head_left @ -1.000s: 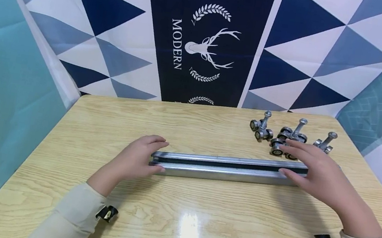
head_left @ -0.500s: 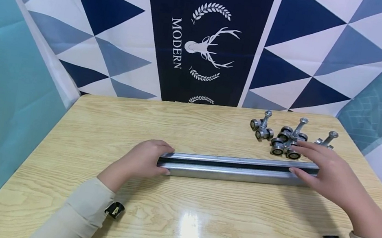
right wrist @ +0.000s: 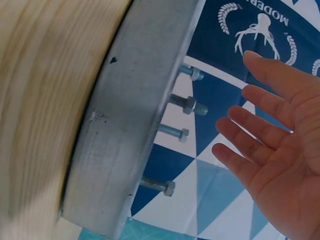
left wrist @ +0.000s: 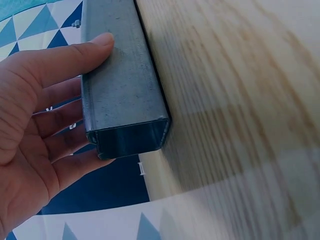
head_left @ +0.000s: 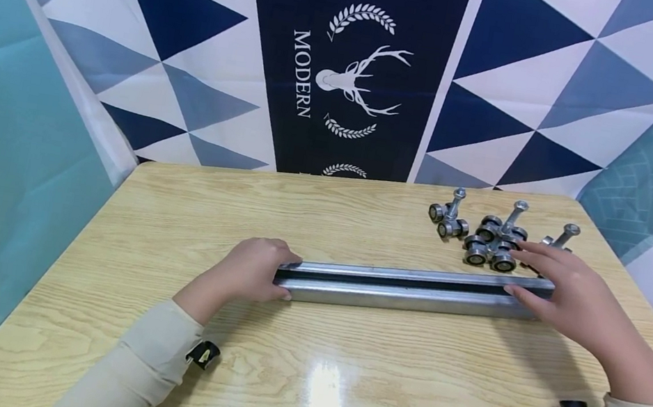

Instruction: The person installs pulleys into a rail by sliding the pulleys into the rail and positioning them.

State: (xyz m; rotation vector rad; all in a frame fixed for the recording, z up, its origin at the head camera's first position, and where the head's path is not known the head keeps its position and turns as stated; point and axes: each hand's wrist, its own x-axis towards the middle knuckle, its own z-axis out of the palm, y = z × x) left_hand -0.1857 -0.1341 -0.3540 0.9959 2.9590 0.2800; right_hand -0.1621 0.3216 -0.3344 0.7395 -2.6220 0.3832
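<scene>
A straight galvanized steel channel rail (head_left: 400, 300) lies crosswise on the table, its long slot facing up. At its left end my left hand (head_left: 249, 271) grips it, thumb on the near side and fingers on the far side. The left wrist view shows that thumb on the flat side of the rail (left wrist: 125, 90), beside its hollow open end. Over the right end hovers my right hand (head_left: 580, 308), its fingers relaxed and spread. In the right wrist view a gap shows between this hand (right wrist: 280, 140) and the rail.
Several roller trolleys with upright bolts (head_left: 514, 217) stand behind the rail on the wood-grain table (head_left: 206, 200), at the back right. A patterned cloth (head_left: 354, 60) hangs along the table's back edge.
My left hand has closed in on the rail's left end, and the rail has slid a little to the right. My right hand has shifted right too, still hovering with fingers spread.
</scene>
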